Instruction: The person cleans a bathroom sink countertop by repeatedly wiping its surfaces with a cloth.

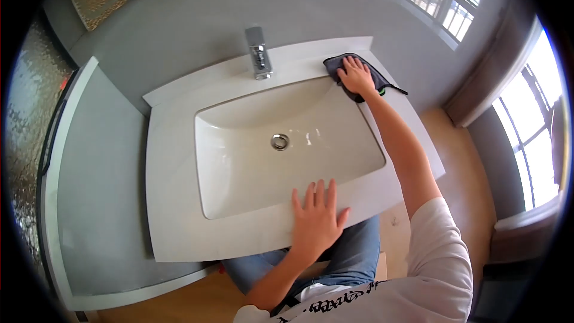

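My right hand (357, 78) lies flat on a dark grey cloth (378, 81) with black edging, fingers stretched out and apart. The cloth is spread over the back right corner of the white countertop (173, 173), and part of it hangs over the sink's rim. My left hand (317, 221) is at the counter's front edge, fingers spread, holding nothing; whether it touches the surface I cannot tell. Between the hands is a white rectangular sink (239, 173) with a round metal drain (280, 142). A chrome faucet (259, 57) stands behind the basin.
Grey wall (197, 18) rises behind the counter, with a low white backsplash (311, 48). To the left is a grey panel with a white frame (57, 215). A window (526, 119) and a brown curtain (487, 66) are on the right. My legs (359, 245) are under the front edge.
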`<action>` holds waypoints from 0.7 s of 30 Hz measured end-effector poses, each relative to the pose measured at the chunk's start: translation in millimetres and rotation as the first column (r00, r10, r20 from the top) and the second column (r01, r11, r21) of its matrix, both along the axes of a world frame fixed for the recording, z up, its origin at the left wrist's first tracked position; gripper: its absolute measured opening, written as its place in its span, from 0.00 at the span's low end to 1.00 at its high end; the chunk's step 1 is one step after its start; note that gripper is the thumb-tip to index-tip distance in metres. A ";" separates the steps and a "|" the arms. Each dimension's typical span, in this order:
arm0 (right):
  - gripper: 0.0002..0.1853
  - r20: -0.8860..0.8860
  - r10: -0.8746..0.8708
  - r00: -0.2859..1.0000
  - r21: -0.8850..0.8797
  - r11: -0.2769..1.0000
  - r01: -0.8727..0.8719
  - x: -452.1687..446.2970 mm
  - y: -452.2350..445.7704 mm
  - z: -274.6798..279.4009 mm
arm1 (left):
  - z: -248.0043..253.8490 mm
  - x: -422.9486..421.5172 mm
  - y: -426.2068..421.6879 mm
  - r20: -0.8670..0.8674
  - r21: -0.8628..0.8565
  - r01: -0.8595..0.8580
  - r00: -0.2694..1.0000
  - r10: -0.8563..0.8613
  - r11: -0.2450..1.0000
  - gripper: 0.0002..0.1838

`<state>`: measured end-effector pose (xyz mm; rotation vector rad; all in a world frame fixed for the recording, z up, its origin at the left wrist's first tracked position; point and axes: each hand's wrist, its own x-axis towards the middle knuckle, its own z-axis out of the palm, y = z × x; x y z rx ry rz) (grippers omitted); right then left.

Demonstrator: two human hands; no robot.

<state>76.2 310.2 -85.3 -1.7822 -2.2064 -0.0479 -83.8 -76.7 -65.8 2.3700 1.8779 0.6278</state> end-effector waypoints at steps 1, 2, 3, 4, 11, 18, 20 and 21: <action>0.35 0.003 -0.051 0.999 0.017 0.999 0.051 -6.4 12.3 -3.2 | -1.0 0.5 0.4 -0.004 0.017 -0.004 1.000 0.004 1.000 0.36; 0.35 0.004 -0.104 0.995 0.033 0.994 0.104 -14.8 22.0 -6.4 | -0.4 0.7 0.6 -0.011 0.020 -0.022 1.000 0.022 1.000 0.36; 0.34 0.047 -0.162 0.986 0.026 0.987 0.161 -24.3 30.2 -11.2 | 1.1 0.9 0.6 -0.012 0.021 -0.020 1.000 0.020 1.000 0.36; 0.34 0.040 -0.152 0.988 0.030 0.988 0.151 -33.6 31.0 -10.3 | 2.1 0.7 1.1 -0.013 0.022 -0.015 1.000 0.015 1.000 0.36; 0.29 0.088 0.381 0.920 0.050 0.921 -0.386 -89.6 -1.0 -14.4 | -2.5 1.9 1.0 -0.020 0.037 -0.017 1.000 0.018 0.999 0.36; 0.32 0.030 0.433 0.901 0.004 0.901 -0.434 -171.6 -34.8 -13.1 | -3.4 3.5 -1.1 -0.024 0.011 -0.012 1.000 0.013 1.000 0.37; 0.33 -0.030 0.306 0.951 0.036 0.952 -0.305 -174.9 -34.0 -13.8 | -0.5 1.6 1.5 -0.010 0.001 -0.009 1.000 0.009 1.000 0.36; 0.34 -0.021 0.194 0.981 0.016 0.981 -0.193 -174.9 -32.0 -9.9 | 0.8 0.9 3.1 -0.013 0.006 -0.011 1.000 0.011 1.000 0.36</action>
